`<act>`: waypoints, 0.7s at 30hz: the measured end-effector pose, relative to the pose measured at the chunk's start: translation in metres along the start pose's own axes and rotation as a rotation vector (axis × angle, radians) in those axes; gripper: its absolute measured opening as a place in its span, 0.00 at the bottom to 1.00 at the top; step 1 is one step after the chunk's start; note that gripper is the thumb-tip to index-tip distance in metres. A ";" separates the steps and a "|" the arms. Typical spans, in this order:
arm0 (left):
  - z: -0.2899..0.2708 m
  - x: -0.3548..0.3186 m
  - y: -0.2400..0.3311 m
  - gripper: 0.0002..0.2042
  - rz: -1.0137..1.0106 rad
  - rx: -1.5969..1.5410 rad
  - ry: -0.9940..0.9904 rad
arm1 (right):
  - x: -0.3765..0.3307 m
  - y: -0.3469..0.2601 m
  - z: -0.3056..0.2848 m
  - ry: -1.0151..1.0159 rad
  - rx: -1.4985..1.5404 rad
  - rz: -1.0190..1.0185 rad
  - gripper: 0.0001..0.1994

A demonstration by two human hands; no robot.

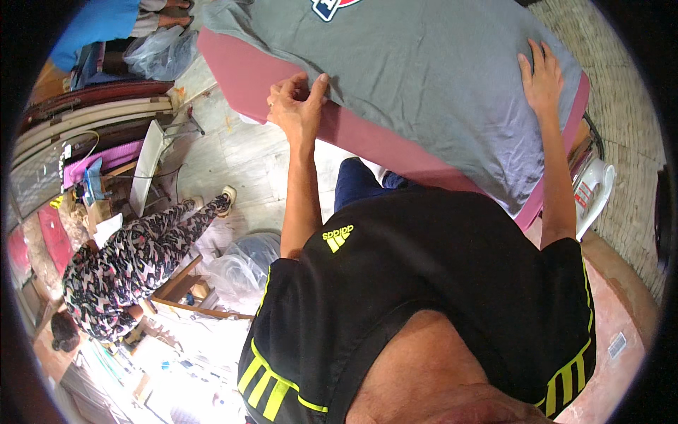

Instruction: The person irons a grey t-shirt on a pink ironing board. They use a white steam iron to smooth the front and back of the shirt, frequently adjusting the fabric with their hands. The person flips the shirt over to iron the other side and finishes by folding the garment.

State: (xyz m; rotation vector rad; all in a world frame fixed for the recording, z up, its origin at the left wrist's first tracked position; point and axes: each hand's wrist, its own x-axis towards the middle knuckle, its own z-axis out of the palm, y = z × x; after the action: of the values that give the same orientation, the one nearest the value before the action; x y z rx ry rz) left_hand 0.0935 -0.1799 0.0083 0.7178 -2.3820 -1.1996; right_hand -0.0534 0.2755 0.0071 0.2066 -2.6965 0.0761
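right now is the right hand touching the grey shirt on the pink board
Touching. The head view shows the right hand lying flat, palm down, on the grey shirt spread over the pink board, with no gap visible.

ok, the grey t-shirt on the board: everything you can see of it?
The grey t-shirt looks like soft knit cotton, spread flat over a pink padded board, its lower right part draping over the board's near edge. Part of a red, white and blue printed emblem shows at the top. The left hand pinches its left edge; the right hand lies flat on it, fingers spread. Light wrinkles remain.
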 end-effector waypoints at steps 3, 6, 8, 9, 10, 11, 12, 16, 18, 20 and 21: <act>0.002 -0.001 0.003 0.22 0.175 0.322 0.035 | 0.000 0.000 0.000 0.000 -0.049 0.008 0.26; -0.005 0.002 0.003 0.23 0.109 0.211 -0.038 | -0.001 -0.002 0.002 0.013 -0.036 0.021 0.26; -0.010 0.000 0.001 0.23 0.119 0.174 -0.127 | -0.003 -0.001 0.002 0.007 -0.020 0.029 0.26; -0.012 -0.004 0.000 0.21 0.157 0.198 -0.111 | -0.004 0.000 0.003 0.004 -0.011 0.033 0.26; -0.014 -0.006 -0.006 0.20 0.193 0.226 -0.097 | -0.004 -0.001 0.004 -0.001 -0.018 0.036 0.26; -0.018 -0.006 -0.012 0.19 0.231 0.251 -0.086 | -0.005 0.000 0.004 -0.008 -0.027 0.042 0.26; -0.024 -0.003 -0.018 0.19 0.226 0.220 -0.120 | -0.004 0.000 0.006 -0.015 -0.036 0.047 0.26; -0.028 -0.003 -0.013 0.19 0.242 0.350 -0.117 | -0.006 0.012 0.008 -0.010 -0.041 0.032 0.26; -0.025 -0.008 -0.017 0.20 0.285 0.374 -0.053 | -0.007 0.010 0.005 -0.025 -0.063 0.017 0.26; -0.025 -0.004 -0.018 0.19 0.287 0.358 -0.092 | -0.005 0.010 0.002 -0.030 -0.023 0.022 0.26; -0.025 -0.001 -0.018 0.19 0.289 0.349 -0.112 | -0.005 0.010 0.001 -0.031 -0.005 0.024 0.26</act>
State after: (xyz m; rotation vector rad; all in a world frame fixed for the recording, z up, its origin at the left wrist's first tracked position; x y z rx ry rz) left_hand 0.1123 -0.2039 0.0074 0.3898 -2.7087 -0.7326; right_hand -0.0504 0.2859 0.0039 0.1751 -2.7304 0.0745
